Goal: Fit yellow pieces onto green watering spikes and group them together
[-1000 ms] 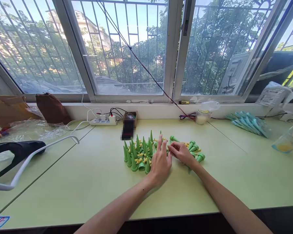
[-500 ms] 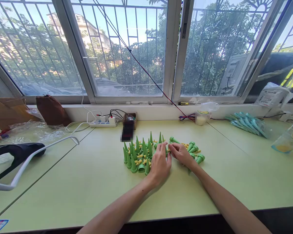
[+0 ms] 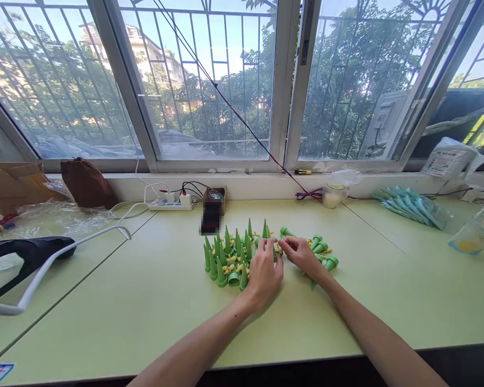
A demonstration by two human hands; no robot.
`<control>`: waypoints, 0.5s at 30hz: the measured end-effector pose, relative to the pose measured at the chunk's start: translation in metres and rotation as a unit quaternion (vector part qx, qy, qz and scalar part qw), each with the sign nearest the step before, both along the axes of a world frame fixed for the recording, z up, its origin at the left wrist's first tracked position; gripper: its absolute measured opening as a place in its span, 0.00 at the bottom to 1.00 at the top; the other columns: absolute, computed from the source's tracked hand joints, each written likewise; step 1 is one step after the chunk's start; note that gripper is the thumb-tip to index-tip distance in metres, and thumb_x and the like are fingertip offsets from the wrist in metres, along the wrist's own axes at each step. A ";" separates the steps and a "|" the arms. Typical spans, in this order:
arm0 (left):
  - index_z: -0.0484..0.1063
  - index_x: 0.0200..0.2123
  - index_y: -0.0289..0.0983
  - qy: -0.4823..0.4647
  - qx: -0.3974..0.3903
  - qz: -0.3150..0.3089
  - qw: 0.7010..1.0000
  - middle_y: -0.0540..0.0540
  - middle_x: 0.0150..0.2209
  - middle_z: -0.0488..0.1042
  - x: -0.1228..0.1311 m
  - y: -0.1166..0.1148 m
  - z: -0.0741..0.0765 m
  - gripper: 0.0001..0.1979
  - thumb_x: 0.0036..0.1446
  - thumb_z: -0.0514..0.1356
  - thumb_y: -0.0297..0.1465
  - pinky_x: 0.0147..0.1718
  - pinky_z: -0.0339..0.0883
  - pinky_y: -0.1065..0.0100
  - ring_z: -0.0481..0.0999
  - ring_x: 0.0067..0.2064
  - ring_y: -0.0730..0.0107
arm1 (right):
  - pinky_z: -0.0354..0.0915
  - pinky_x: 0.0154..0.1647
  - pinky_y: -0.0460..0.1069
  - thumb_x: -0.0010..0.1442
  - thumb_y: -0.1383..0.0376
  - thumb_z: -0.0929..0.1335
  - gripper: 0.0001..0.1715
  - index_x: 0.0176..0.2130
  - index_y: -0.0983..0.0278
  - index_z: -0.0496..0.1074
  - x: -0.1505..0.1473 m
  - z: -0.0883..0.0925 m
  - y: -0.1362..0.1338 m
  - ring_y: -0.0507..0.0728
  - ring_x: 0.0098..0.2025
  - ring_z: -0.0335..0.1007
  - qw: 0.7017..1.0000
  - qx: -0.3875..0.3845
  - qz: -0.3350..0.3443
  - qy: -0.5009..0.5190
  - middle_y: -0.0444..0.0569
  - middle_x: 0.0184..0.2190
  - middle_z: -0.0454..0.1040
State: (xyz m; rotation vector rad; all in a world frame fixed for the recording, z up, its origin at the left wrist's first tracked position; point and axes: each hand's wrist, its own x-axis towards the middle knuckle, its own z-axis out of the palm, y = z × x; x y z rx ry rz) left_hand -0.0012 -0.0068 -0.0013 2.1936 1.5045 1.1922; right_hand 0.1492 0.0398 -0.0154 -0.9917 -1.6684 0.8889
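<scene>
- Head view, back of the worktop (image 3: pixel 145 301): a see-through jar (image 3: pixel 331 200) with pale contents, beside crumpled clear plastic (image 3: pixel 350 176); a small open cardboard box (image 3: pixel 223 202), contents too small to make out, partly behind a dark, pixelated item (image 3: pixel 212 216).
- Far left: a soft brown drawstring bag (image 3: pixel 86 184), contents hidden.
- Right edge: a clear package (image 3: pixel 470 245) with round yellow contents, cut off by the frame.
- Left hand (image 3: pixel 265 270) beside the standing cones, fingers bent; right hand (image 3: pixel 302 254) opposite, thumb and forefinger close together near the left fingertips. Anything between them mostly hidden; for either hand, impossible to tell whether clamped on anything.
- Mid-worktop, left of the hands: green cones (image 3: pixel 221 273), smooth and plastic-looking, many upright, points up, on wider round bases. Small, knobbly yellow pieces (image 3: pixel 228 267) in between, partly covered.
- Right of the hands: more green cones, lying down.
</scene>
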 end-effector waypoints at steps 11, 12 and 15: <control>0.67 0.51 0.38 -0.015 0.000 -0.011 1.000 0.41 0.48 0.68 0.001 -0.001 0.002 0.13 0.64 0.54 0.24 0.43 0.73 0.60 0.76 0.43 0.62 | 0.51 0.23 0.47 0.60 0.41 0.69 0.29 0.29 0.63 0.69 -0.002 0.006 -0.006 0.51 0.23 0.54 1.000 -0.007 0.029 0.000 0.41 0.21 0.62; 0.67 0.51 0.38 -0.017 0.001 -0.011 1.000 0.41 0.48 0.68 0.001 -0.001 0.001 0.13 0.64 0.54 0.24 0.42 0.73 0.60 0.76 0.43 0.62 | 0.51 0.23 0.47 0.60 0.41 0.69 0.29 0.28 0.63 0.69 -0.002 0.007 -0.006 0.51 0.23 0.54 1.000 -0.005 0.026 -0.004 0.41 0.20 0.61; 0.67 0.51 0.38 -0.022 0.003 -0.013 1.000 0.41 0.48 0.68 0.001 -0.001 0.001 0.13 0.63 0.54 0.24 0.43 0.72 0.60 0.76 0.43 0.62 | 0.50 0.22 0.47 0.60 0.39 0.68 0.32 0.26 0.63 0.68 -0.001 0.006 -0.005 0.51 0.22 0.52 1.000 0.004 0.012 -0.023 0.41 0.19 0.60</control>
